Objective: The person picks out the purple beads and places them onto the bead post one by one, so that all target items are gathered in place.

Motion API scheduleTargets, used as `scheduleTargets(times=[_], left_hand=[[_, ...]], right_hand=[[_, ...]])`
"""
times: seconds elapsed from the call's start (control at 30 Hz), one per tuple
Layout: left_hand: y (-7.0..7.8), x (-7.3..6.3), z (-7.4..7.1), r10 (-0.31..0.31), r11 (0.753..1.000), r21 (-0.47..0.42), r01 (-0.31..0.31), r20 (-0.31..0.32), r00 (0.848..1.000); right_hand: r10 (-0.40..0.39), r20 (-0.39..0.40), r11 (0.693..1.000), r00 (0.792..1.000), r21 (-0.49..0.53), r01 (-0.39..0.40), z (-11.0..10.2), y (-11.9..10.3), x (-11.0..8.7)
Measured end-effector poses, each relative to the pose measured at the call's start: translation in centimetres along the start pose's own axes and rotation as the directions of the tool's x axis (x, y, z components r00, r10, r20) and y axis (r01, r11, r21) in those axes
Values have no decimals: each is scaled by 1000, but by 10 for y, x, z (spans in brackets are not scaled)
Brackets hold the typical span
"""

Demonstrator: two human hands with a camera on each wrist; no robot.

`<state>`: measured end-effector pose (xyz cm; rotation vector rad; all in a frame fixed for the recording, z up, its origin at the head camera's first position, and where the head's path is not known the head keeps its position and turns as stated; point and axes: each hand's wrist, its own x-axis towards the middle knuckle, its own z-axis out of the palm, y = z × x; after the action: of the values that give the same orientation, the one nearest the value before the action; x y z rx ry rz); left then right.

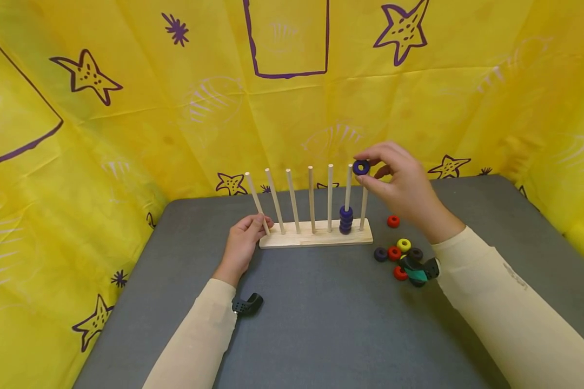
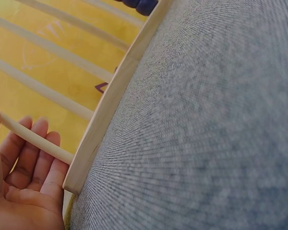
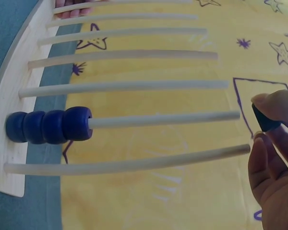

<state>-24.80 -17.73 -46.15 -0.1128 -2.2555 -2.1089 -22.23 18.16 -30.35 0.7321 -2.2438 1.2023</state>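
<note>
1. Grip state, right: my right hand point(image 1: 406, 186) pinches a dark blue ring point(image 1: 356, 168) between thumb and fingers.
2. Ring location: at those fingertips, just beside the tip of the stacked peg point(image 1: 348, 189). The right wrist view shows a gap between ring and tip.
3. Grip state, left: my left hand point(image 1: 241, 240) holds the leftmost peg point(image 1: 254, 194) low down, thumb on one side and fingers on the other, well apart from the pinch.
4. Below the pinch, four blue rings point(image 1: 346, 220) sit on the stacked peg, down near the wooden base point(image 1: 316, 240). Loose rings point(image 1: 395, 258) lie below my right hand, nearer my forearm.
5. Alignment: the ring's hole faces the head camera. I judge that seating calls for rolling the wrist until the hole faces down the peg. I would pinch only the rim, leaving the hole clear.
6. Caution: the end peg point(image 1: 364, 208) stands close under my right hand; I would avoid knocking it. The left hold should steady the base.
7. Markings: I can read no brand, label or writing. The yellow cloth point(image 1: 165, 108) beyond the grip bears only drawn figures, such as starfish.
</note>
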Motion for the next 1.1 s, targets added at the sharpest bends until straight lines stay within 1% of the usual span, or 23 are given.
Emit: scheduleTargets(times=[0.27,0.43,0.7,1.1], left_hand=[[-1,0,0,7,1000,-10,-7,3,1000],[-1,1,0,8,1000,-13,-8,3,1000],[0,1,0,-5,1000,-10,5,1,1000],[0,0,-1,-3,1000,-7,3,4,1000]], right_hand=[[-3,13,999,1000,40,3,5,0,8],[17,40,999,999,34,-19,8,1,11],[41,48,999,998,23,-42,10,3,13],[122,89,992,989,1,-123,10,5,16]])
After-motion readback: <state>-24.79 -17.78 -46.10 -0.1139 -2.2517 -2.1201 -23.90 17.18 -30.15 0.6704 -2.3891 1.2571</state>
